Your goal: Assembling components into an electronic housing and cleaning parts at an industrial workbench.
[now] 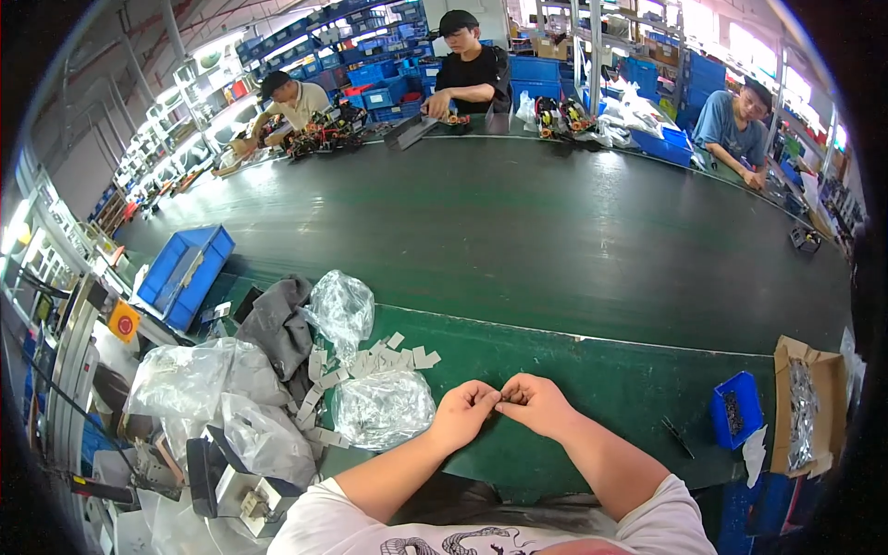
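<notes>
Over the green work surface [555, 370], my left hand [465, 409] and my right hand [535, 404] meet at the fingertips. Both have their fingers curled in a pinch. Whatever lies between them is too small or too hidden to make out. Left of my left hand sits a clear plastic bag [384, 410] of small parts, close to my wrist. Several small pale grey flat pieces [370, 363] are scattered behind and beside that bag. Right of my right forearm lies a thin black tool [678, 437], its kind unclear.
A small blue bin [736, 410] with dark little parts and a cardboard box [783, 407] of bagged items stand at the right. More plastic bags [180, 379], a grey cloth [275, 319] and a blue crate [185, 275] fill the left. Beyond a dark conveyor belt [518, 222], several people work.
</notes>
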{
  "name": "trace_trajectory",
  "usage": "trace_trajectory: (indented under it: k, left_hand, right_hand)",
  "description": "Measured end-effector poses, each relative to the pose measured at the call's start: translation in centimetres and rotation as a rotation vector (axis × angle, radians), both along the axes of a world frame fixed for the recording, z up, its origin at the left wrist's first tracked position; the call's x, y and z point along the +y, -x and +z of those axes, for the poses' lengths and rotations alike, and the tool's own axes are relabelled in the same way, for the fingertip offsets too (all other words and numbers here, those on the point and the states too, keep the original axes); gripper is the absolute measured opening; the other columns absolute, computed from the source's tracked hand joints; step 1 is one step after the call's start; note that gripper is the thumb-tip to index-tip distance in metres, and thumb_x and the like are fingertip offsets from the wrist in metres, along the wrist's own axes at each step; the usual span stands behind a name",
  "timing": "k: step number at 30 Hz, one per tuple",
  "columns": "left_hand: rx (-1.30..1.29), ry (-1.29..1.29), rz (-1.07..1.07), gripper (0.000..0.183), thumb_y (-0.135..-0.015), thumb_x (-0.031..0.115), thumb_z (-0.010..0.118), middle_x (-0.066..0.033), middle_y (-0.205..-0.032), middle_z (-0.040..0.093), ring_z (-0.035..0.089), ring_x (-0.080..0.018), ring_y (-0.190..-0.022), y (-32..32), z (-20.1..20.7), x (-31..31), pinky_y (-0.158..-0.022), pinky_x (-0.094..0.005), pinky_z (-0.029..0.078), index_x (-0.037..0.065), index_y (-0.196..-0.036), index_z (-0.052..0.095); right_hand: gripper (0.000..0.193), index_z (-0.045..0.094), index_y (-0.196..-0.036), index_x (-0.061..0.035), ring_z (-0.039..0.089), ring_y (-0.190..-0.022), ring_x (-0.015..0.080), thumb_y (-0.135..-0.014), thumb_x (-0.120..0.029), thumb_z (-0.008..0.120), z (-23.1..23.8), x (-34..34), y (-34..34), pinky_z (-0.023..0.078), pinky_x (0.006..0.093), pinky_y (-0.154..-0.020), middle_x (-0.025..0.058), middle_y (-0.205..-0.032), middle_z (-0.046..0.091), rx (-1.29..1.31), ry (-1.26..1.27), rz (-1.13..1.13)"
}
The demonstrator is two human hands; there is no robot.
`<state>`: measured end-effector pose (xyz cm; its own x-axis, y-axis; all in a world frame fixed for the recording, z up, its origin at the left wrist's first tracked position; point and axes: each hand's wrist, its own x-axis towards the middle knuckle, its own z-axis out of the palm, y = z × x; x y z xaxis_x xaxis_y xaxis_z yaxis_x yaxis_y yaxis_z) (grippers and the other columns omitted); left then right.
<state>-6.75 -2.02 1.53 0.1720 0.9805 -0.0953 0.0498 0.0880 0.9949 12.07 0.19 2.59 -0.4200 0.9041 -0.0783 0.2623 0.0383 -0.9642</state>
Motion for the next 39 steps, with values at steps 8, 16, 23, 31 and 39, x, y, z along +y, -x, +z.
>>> trace_trajectory:
  k: [8,16,23,31,39]
  left_hand:
    - [0.012,0.013,-0.019,0.012,-0.096,0.015,0.063,0.0029,-0.077,0.060,0.052,-0.0050,-0.068,0.2,0.0,0.0,-0.063,-0.0210,0.044,0.003,-0.092,0.063]
    - [0.051,-0.025,-0.036,0.012,-0.097,0.014,0.062,0.0032,-0.076,0.059,0.052,-0.0048,-0.068,0.1,-0.2,0.0,-0.063,-0.0212,0.044,0.003,-0.092,0.064]
    - [0.073,-0.064,-0.041,0.012,-0.097,0.014,0.062,0.0033,-0.076,0.059,0.052,-0.0048,-0.069,0.1,-0.4,0.0,-0.064,-0.0215,0.044,0.003,-0.093,0.063]
    - [0.087,-0.049,-0.036,0.012,-0.097,0.014,0.062,0.0030,-0.076,0.058,0.052,-0.0052,-0.070,0.1,-0.4,0.1,-0.065,-0.0221,0.045,0.003,-0.093,0.063]
    - [0.090,-0.055,-0.036,0.012,-0.097,0.014,0.062,0.0033,-0.076,0.058,0.052,-0.0053,-0.069,0.2,-0.5,0.0,-0.064,-0.0221,0.045,0.003,-0.094,0.063]
  right_hand:
    - [0.020,0.064,-0.093,-0.0027,0.060,-0.069,0.0090,-0.086,-0.018,0.075,-0.4,0.0,0.1,0.049,0.0260,-0.064,0.0035,-0.077,0.066,-0.023,-0.029,-0.015]
    - [0.019,0.064,-0.093,-0.0027,0.060,-0.069,0.0089,-0.086,-0.016,0.075,-1.0,0.0,0.0,0.049,0.0260,-0.064,0.0031,-0.077,0.066,0.030,0.006,-0.008]
    - [0.019,0.063,-0.093,-0.0023,0.060,-0.068,0.0089,-0.086,-0.016,0.075,-1.1,0.2,0.0,0.049,0.0258,-0.064,0.0034,-0.077,0.066,0.054,0.022,0.004]
    - [0.019,0.063,-0.092,-0.0025,0.060,-0.068,0.0089,-0.086,-0.016,0.074,-0.7,0.2,0.0,0.048,0.0260,-0.063,0.0034,-0.076,0.066,0.002,0.031,0.000]
    - [0.019,0.063,-0.091,-0.0025,0.060,-0.068,0.0090,-0.086,-0.017,0.075,-1.4,0.1,0.0,0.049,0.0261,-0.063,0.0034,-0.075,0.065,0.038,0.010,0.006]
